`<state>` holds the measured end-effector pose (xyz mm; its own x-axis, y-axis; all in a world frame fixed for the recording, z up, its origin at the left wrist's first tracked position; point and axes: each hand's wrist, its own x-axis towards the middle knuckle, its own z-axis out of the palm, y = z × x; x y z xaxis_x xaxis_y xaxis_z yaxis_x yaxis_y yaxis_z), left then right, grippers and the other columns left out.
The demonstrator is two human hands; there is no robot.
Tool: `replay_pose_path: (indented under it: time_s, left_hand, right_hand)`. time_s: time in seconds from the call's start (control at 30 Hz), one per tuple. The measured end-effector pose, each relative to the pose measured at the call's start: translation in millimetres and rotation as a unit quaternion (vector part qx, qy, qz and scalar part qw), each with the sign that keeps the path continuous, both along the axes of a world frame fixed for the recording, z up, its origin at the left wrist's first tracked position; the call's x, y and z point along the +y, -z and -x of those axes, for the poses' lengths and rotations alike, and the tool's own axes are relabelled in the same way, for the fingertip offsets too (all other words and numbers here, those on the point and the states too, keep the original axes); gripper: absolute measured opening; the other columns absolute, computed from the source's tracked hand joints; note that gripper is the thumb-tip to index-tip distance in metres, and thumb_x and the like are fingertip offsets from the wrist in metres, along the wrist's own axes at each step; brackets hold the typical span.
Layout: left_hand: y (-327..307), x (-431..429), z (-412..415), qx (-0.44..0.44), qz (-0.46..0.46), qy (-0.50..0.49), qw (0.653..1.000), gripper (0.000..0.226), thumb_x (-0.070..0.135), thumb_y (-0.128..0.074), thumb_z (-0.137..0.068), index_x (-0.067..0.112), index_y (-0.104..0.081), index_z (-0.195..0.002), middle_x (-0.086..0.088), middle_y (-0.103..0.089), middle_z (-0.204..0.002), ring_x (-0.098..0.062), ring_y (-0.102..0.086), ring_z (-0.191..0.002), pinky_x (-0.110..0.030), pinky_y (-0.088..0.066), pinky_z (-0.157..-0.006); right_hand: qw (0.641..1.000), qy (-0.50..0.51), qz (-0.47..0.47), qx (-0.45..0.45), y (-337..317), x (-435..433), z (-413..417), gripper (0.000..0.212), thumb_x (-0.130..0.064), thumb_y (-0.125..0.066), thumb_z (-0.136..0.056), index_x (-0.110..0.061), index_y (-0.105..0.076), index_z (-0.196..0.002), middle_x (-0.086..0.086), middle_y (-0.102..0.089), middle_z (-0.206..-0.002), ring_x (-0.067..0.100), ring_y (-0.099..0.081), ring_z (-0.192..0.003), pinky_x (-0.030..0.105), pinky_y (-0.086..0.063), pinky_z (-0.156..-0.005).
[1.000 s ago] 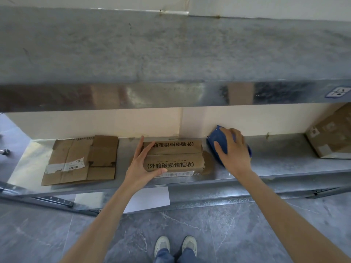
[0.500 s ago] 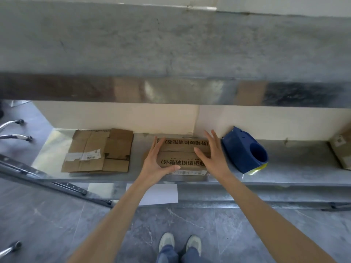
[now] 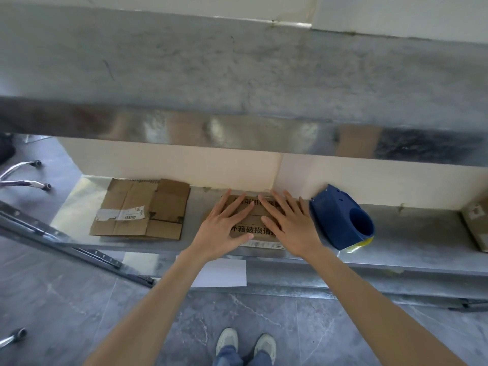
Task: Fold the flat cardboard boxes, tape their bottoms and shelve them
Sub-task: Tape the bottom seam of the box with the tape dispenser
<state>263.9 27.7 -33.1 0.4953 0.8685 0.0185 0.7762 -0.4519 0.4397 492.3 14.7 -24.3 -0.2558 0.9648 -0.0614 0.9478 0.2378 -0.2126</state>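
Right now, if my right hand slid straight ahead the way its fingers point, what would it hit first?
Most likely the cream back wall just behind the flat printed box your right hand rests on; the left hand lies close beside that line, though.

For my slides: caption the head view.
Left hand and right hand rest flat on a flattened cardboard box on the shelf, tape dispenser alongside.

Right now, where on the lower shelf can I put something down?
Biggest bare patch: between the blue tape dispenser and the brown box at the far right. A narrower gap lies between the flat cardboard and the printed box. The middle is crowded.
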Motion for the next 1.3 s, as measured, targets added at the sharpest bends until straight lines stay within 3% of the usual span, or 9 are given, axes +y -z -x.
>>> replay_pose_path:
  time_s: [0.07,0.2,0.27,0.37,0.53,0.77,0.93,1.17,1.3]
  left_hand:
    - [-2.0,-1.8,-0.6,0.028,-0.008,0.007,1.0,0.075,0.072,-0.035,-0.09,0.044,-0.013,-0.156,0.025,0.009,-0.163,-0.011,0.019,-0.15,-0.047,-0.046,-0.105]
    - [-5.1,-1.2,-0.1,0.053,-0.018,0.023,0.998,0.078,0.079,-0.026,-0.09,0.041,-0.009,-0.157,0.019,0.009,-0.164,-0.015,0.019,-0.151,-0.049,-0.029,-0.118]
    - [-4.9,-1.1,1.0,0.048,-0.018,0.028,0.998,0.077,0.077,-0.028,-0.091,0.041,-0.009,-0.157,0.019,0.008,-0.165,-0.015,0.019,-0.151,-0.051,-0.029,-0.118]
    - [-3.9,-1.7,0.4,0.0,-0.002,0.011,1.0,0.08,0.076,-0.035,-0.09,0.039,-0.013,-0.157,0.019,0.006,-0.165,-0.01,0.02,-0.15,-0.05,-0.041,-0.11]
    - [-3.1,-2.5,-4.8,-0.056,0.025,-0.036,0.997,0.106,0.079,-0.046,-0.08,0.02,-0.007,-0.159,0.015,0.009,-0.165,-0.003,0.02,-0.149,-0.032,-0.019,-0.116]
    - [-6.2,-4.4,-8.4,-0.126,0.07,-0.089,0.986,0.116,0.076,-0.064,-0.07,0.018,-0.016,-0.158,0.017,0.015,-0.164,0.0,0.017,-0.149,-0.03,-0.012,-0.116]
    - [-7.7,-6.5,-9.8,-0.177,0.122,-0.131,0.968,0.121,0.061,-0.081,-0.066,0.022,-0.013,-0.158,0.025,0.017,-0.161,0.006,-0.008,-0.141,-0.024,-0.023,-0.111]
    - [-5.8,-7.7,-10.0,-0.218,0.132,-0.155,0.955,0.123,0.051,-0.089,-0.062,0.025,-0.015,-0.158,0.017,0.005,-0.164,0.007,-0.011,-0.139,-0.021,-0.02,-0.112]
    - [1.0,-9.4,-10.9,-0.274,0.145,-0.187,0.932,0.127,0.048,-0.092,-0.055,0.029,-0.019,-0.157,0.014,-0.009,-0.165,0.001,-0.019,-0.145,-0.023,-0.023,-0.115]
  right_hand:
    - [1.0,-0.007,0.017,-0.024,-0.5,0.7,0.7,0.074,-0.076,0.021,-0.08,-0.049,0.011,-0.148,-0.007,-0.001,-0.166,0.024,0.0,-0.152,0.048,0.003,-0.12]
    - [0.999,-0.017,0.029,-0.031,-3.2,2.4,-0.1,0.075,-0.078,0.025,-0.077,-0.05,0.018,-0.146,-0.01,0.011,-0.165,0.022,0.009,-0.152,0.049,0.006,-0.12]
    - [0.999,-0.034,0.028,-0.025,-4.0,1.6,-3.6,0.073,-0.077,0.024,-0.078,-0.051,0.019,-0.146,-0.015,0.016,-0.163,0.018,0.015,-0.151,0.051,0.006,-0.121]
    - [0.996,-0.078,0.022,-0.031,-5.3,0.5,-8.0,0.068,-0.075,0.02,-0.083,-0.055,0.011,-0.147,-0.018,0.016,-0.162,0.013,0.019,-0.149,0.055,0.007,-0.119]
    - [0.994,-0.094,0.031,-0.045,-4.8,3.3,-9.4,0.059,-0.07,0.014,-0.088,-0.059,0.006,-0.145,-0.017,0.014,-0.163,0.014,0.016,-0.15,0.061,0.005,-0.118]
    - [0.993,-0.114,0.007,-0.02,-2.4,0.7,-12.2,0.052,-0.061,0.002,-0.097,-0.059,-0.007,-0.148,-0.016,0.006,-0.165,0.013,0.012,-0.151,0.055,0.009,-0.118]
    - [0.996,-0.04,-0.032,0.079,5.0,0.4,-9.4,0.057,-0.067,-0.005,-0.096,-0.052,-0.018,-0.15,-0.014,-0.008,-0.164,0.008,0.01,-0.149,0.05,0.003,-0.123]
    - [0.955,0.113,-0.024,0.274,6.9,-0.7,-3.0,0.075,-0.064,-0.058,-0.087,-0.039,-0.03,-0.151,-0.012,-0.014,-0.164,0.007,0.003,-0.151,0.024,-0.01,-0.113]
    - [0.926,0.134,-0.026,0.353,4.8,-2.9,-2.2,0.077,-0.049,-0.069,-0.085,-0.044,-0.025,-0.148,-0.017,-0.01,-0.163,0.001,0.003,-0.15,0.011,-0.011,-0.107]
